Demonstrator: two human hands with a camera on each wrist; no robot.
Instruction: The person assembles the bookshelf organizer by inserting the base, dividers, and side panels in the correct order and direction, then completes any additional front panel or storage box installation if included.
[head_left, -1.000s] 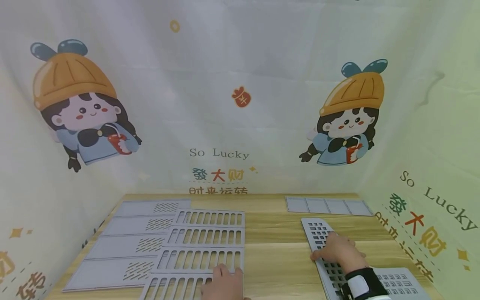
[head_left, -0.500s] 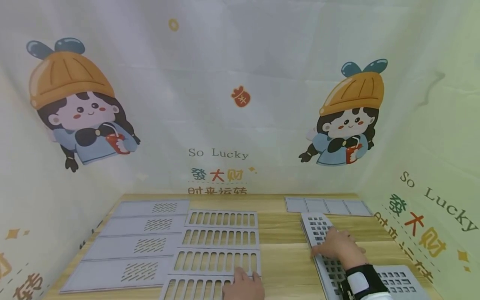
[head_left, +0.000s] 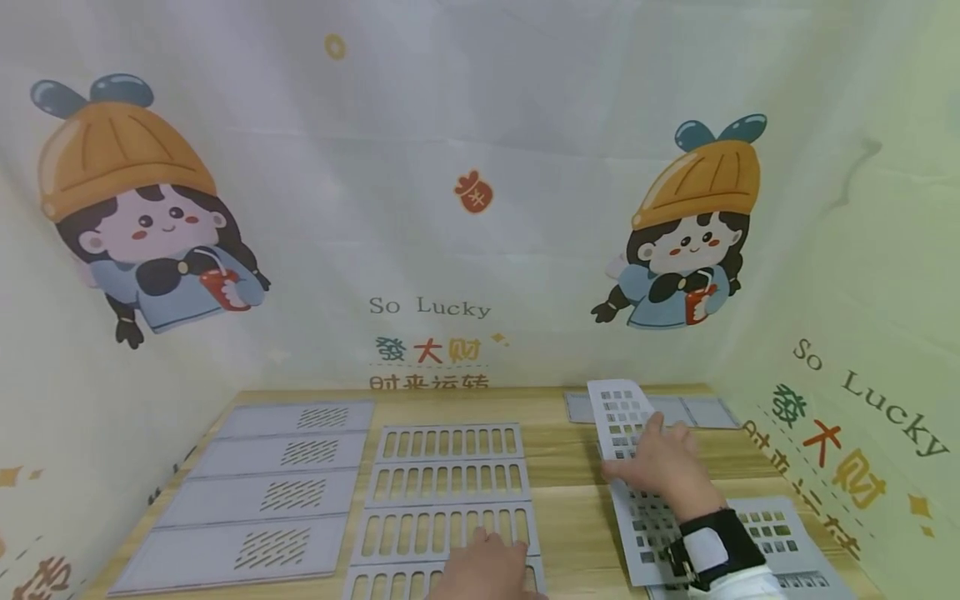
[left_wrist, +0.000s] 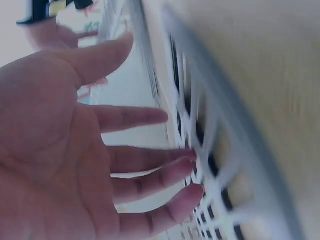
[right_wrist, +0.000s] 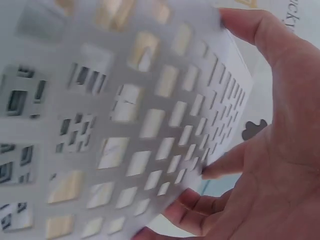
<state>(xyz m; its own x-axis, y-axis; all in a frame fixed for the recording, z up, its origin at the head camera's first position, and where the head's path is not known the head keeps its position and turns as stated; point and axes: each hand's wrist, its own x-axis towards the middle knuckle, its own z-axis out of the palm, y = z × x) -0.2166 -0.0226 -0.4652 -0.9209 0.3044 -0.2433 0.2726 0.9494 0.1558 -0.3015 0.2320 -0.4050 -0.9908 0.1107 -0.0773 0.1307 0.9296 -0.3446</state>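
Note:
My left hand rests its fingers on the near part of a grey panel with rows of long slots, flat on the table. In the left wrist view, the fingers look fairly straight, their tips at the slotted grid. With my right hand I grip a thin light-grey panel with square holes by its long edges, thumb on one side and fingers on the other. Its far end is raised and tilted. The right wrist view shows the holed panel close up, the hand spanning it.
A wide grey panel with diagonal slits lies at the left. Another panel with square openings lies at the near right, partly behind the right wrist. At the back right is a narrow panel, partly covered by the raised one. Printed cloth walls enclose the wooden table.
The slotted panel has slid right with my left hand, off the diagonal-slit panel it overlapped. My right hand has lifted the square-holed panel, its far end now higher.

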